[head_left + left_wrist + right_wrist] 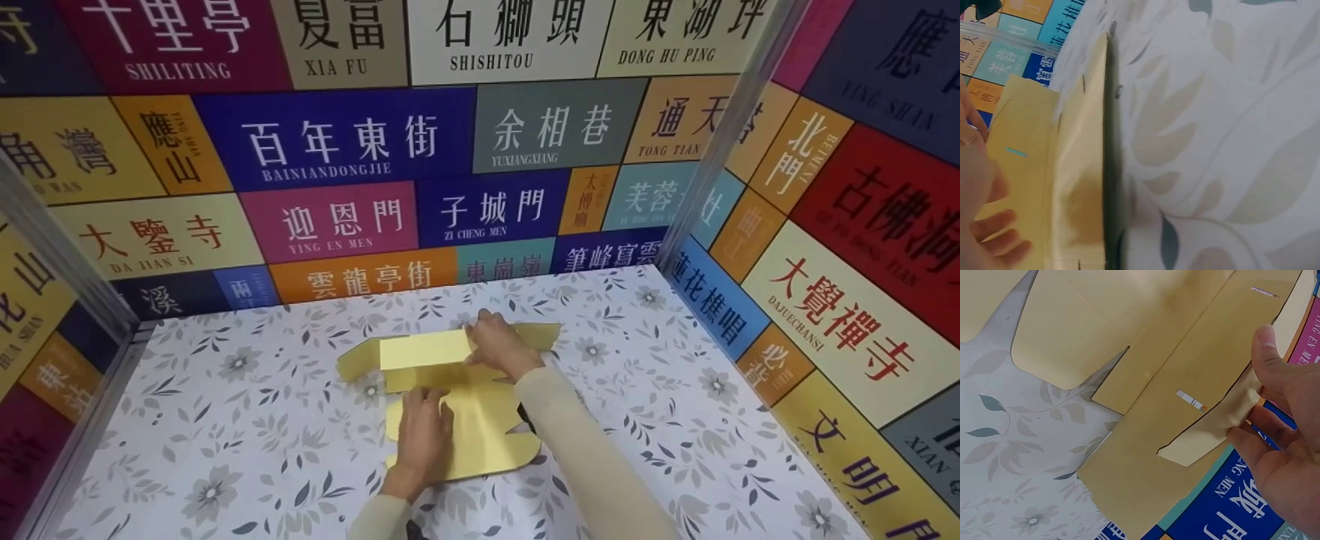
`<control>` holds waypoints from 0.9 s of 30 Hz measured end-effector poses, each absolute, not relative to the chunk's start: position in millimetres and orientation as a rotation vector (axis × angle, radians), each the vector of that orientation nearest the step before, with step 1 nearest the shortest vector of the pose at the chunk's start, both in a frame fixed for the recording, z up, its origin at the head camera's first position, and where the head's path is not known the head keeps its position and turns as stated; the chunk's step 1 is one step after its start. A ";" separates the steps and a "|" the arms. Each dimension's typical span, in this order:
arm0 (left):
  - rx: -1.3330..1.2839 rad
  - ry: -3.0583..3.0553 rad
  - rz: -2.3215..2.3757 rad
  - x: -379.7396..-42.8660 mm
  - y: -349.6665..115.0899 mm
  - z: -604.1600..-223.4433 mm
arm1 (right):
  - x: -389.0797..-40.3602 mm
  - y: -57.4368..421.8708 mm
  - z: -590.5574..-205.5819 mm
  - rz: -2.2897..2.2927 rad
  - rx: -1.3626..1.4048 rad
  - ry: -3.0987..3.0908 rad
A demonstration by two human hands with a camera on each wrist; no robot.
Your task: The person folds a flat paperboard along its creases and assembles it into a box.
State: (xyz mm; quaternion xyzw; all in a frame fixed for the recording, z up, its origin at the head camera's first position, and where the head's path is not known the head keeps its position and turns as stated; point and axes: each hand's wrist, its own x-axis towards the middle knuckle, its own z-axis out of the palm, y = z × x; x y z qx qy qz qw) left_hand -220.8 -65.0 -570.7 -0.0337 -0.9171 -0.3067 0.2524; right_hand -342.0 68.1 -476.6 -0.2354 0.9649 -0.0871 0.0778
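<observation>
The right hand (pixel 501 345) pinches the part-folded yellow card (pixel 484 420) at one o'clock; the left hand (pixel 426 431), fingers loosely bent, is at its eight. The card lies at six o'clock on the floral tabletop (pixel 262 420), lettered panels (pixel 330 146) at twelve.

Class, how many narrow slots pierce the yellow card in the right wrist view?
2: an upper slot near the picture's top, a lower slot right of centre; others may be hidden.
</observation>
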 end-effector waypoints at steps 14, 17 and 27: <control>0.280 -2.537 -1.244 -247.5 -91.3 -530.1 | -343.9 68.3 -479.0 -0.295 -0.714 2.909; 0.271 -2.573 -1.298 -249.3 -89.2 -528.3 | -344.5 69.0 -477.6 -0.320 -0.706 2.901; 0.300 -2.601 -1.510 -256.6 -80.8 -535.4 | -343.3 72.3 -478.8 -0.290 -0.717 2.888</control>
